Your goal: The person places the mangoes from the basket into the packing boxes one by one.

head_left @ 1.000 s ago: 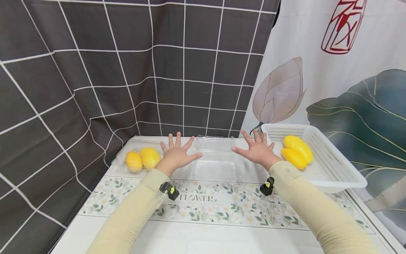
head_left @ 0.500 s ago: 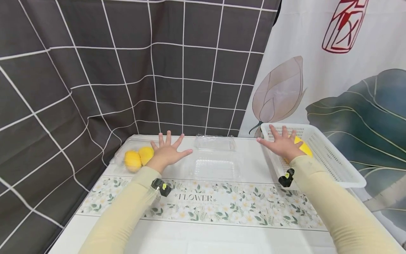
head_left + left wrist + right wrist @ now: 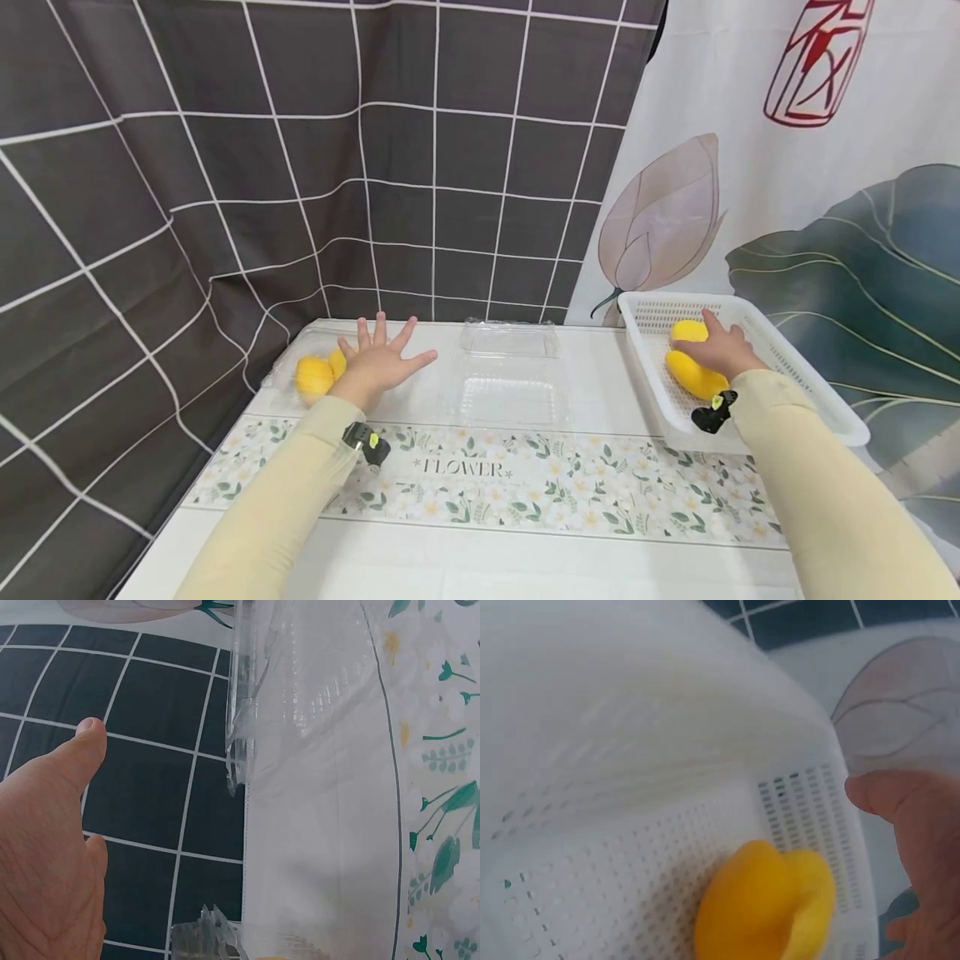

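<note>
My right hand (image 3: pixel 722 346) hovers over the white perforated basket (image 3: pixel 843 427), above two long yellow fruits that look like mangoes. The nearer yellow fruit (image 3: pixel 696 377) shows mostly uncovered, while my hand partly covers the farther yellow fruit (image 3: pixel 687 331). In the right wrist view, the thumb is held apart from the yellow fruits (image 3: pixel 742 907). My left hand (image 3: pixel 377 364) has its fingers spread and holds nothing. Beside it, rounder yellow fruits (image 3: pixel 313 379) sit in a clear plastic box (image 3: pixel 283 362), partly hidden by that hand.
Between the hands lies an open clear plastic clamshell box (image 3: pixel 510 400), its lid (image 3: pixel 508 339) towards the back edge. A floral strip (image 3: pixel 525 487) runs across the white table. A dark gridded curtain (image 3: pixel 480 150) hangs behind, with a white printed curtain (image 3: pixel 750 167) at the right.
My right hand has moved rightward from beside the clamshell box to over the basket's fruits. My left hand has drifted left, covering more of the rounder fruits.
</note>
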Tool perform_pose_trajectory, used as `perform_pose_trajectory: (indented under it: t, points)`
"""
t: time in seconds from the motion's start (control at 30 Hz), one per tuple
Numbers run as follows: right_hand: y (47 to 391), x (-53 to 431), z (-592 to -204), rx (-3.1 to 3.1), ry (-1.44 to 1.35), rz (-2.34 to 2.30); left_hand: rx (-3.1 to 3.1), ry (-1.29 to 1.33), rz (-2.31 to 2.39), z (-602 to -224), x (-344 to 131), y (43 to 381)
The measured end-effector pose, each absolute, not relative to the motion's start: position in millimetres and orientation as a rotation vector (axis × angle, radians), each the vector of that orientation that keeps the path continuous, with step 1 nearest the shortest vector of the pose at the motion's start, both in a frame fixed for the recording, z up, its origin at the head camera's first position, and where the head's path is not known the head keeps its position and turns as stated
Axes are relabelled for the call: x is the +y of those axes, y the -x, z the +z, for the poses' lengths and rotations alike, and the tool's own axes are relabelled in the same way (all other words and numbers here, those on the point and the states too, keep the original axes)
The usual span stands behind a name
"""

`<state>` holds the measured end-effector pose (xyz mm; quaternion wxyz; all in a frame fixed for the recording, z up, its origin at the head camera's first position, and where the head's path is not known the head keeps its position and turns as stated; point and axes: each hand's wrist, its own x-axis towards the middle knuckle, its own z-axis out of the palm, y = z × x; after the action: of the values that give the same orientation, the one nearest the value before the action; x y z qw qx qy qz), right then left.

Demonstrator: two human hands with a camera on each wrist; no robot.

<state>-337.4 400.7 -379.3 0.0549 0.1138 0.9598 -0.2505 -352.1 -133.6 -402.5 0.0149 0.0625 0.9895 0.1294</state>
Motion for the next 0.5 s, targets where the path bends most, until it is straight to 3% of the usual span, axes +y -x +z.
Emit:
perform_pose_trajectory:
  t: [0.5]
  points:
    - [348.6, 430.8, -400.9, 2.677, -0.351, -0.798, 3.087, -0.198, 0.442, -394.1, -136.4, 339.6]
